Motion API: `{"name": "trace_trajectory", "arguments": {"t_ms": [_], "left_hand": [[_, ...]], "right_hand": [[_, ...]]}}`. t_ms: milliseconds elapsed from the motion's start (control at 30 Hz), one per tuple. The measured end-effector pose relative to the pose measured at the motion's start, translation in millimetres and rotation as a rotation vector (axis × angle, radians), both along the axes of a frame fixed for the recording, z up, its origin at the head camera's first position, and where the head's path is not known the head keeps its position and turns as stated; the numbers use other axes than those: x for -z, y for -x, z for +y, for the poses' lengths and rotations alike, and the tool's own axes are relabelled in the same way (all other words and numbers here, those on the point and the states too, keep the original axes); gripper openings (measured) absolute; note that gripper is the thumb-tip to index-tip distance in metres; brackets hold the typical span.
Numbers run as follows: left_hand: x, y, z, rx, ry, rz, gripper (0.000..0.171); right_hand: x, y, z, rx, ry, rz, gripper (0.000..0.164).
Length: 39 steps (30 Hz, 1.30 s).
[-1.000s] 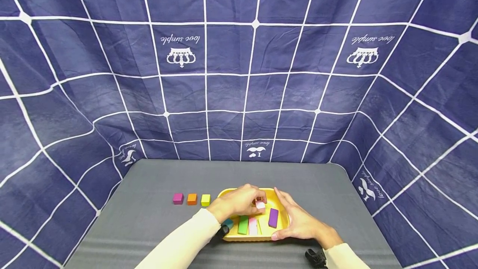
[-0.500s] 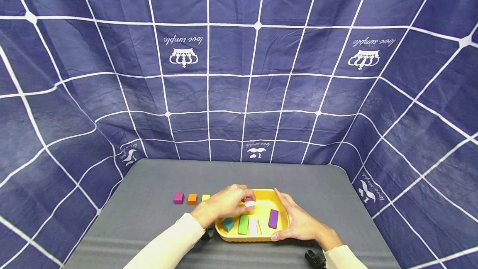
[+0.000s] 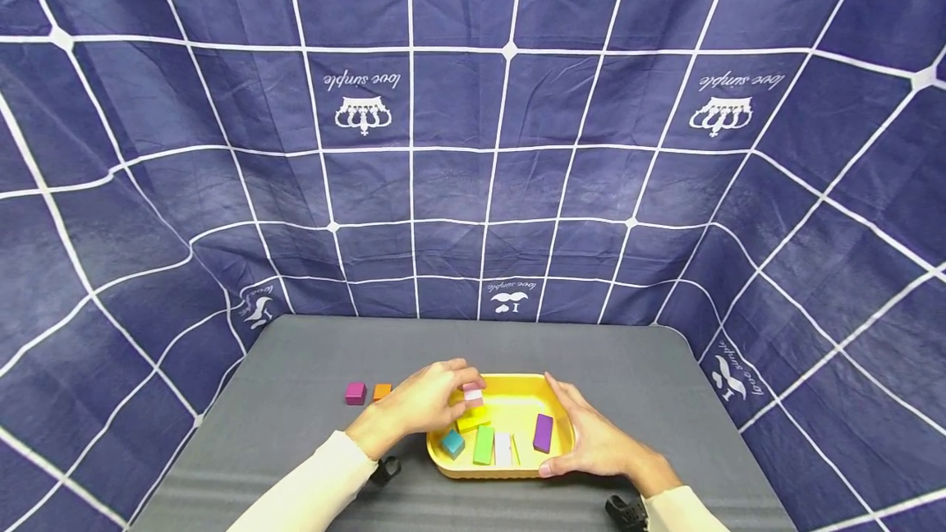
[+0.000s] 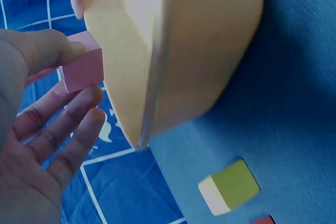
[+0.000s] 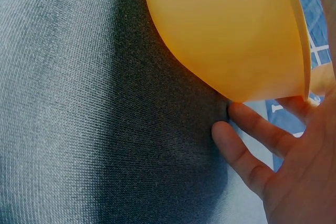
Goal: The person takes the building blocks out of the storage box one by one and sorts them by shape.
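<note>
My left hand (image 3: 417, 402) pinches a pink block (image 3: 473, 395) between thumb and fingers, above the left part of a yellow plastic box (image 3: 510, 399). In the left wrist view the pink block (image 4: 84, 69) is beside the box rim, the other fingers spread below it. My right hand (image 3: 602, 442) holds the box's right end, thumb at the near side and fingers at the far side. Inside the box lie a blue cube (image 3: 452, 443), a yellow block (image 3: 473, 419), a green block (image 3: 484, 445), a pale pink block (image 3: 502, 448), a thin yellow piece (image 3: 516, 450) and a purple block (image 3: 543, 433).
Left of the box, a magenta cube (image 3: 355, 393) and an orange cube (image 3: 382, 392) sit on the grey table (image 3: 296, 360). A yellow cube (image 4: 231, 187) shows in the left wrist view; my left hand hides it from the head view. Blue curtains surround the table.
My left hand has moved left across the box with the pink block, uncovering the blue cube and yellow block and covering the yellow cube outside. My right hand stays on the box.
</note>
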State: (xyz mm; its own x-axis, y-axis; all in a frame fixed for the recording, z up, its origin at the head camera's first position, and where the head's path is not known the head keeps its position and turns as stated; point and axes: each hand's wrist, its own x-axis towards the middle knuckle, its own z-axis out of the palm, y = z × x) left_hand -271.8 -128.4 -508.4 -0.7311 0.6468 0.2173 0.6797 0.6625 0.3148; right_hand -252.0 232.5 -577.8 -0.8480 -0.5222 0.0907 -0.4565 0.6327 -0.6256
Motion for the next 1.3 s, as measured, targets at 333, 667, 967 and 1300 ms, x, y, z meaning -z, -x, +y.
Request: {"name": "trace_trajectory", "arguments": {"t_ms": [333, 667, 967, 1300], "left_hand": [[3.3, -5.7, -21, -0.042, -0.042, 0.046, 0.027], [3.8, -7.5, -38, -0.063, -0.09, 0.102, 0.023], [4.0, -8.7, -57, -0.102, -0.126, 0.126, 0.027], [-0.9, -12.0, -81, -0.144, -0.203, 0.15, 0.042]], "right_hand": [[1.8, 0.3, 1, -0.003, 0.004, -0.001, 0.15], [2.3, -0.7, 2, 0.008, 0.025, -0.006, 0.15], [0.8, -1.7, 1, 0.01, 0.03, -0.029, 0.15], [2.9, -1.3, 2, 0.007, 0.031, -0.017, 0.151]]}}
